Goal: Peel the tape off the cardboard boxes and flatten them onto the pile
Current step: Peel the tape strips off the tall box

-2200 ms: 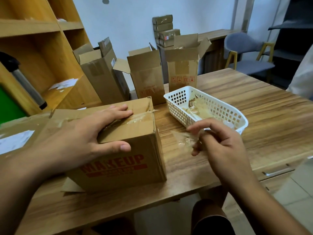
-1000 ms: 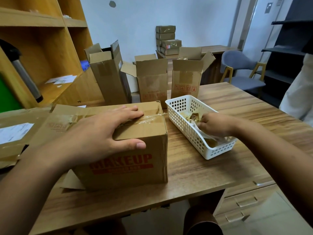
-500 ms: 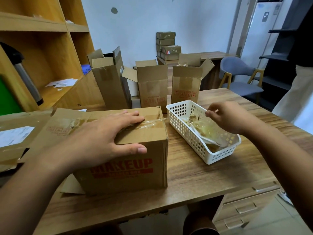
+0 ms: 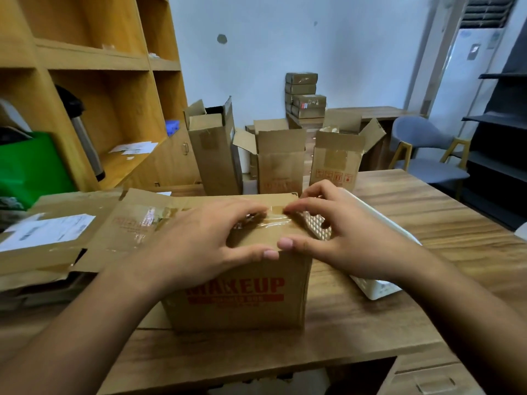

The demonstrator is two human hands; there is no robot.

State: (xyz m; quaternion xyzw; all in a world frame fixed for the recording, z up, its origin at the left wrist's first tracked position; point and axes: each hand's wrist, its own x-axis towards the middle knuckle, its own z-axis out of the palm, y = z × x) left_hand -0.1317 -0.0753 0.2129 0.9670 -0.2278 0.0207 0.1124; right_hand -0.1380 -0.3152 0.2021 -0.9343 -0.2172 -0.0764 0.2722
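Two hands on the MAKEUP box [image 4: 242, 303], centre of frame, on the table [image 4: 427, 223].
The left hand [image 4: 199, 246] lies spread on top, grip wide; the right hand [image 4: 350, 240] touches the tape [image 4: 275, 218] with curled fingertips, and I cannot tell whether its grip holds it.

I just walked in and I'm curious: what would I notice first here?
A brown cardboard box with red MAKEUP lettering sits front and centre on the wooden table, with the left hand and right hand touching the clear tape on top. A white plastic lattice basket lies just right of it.
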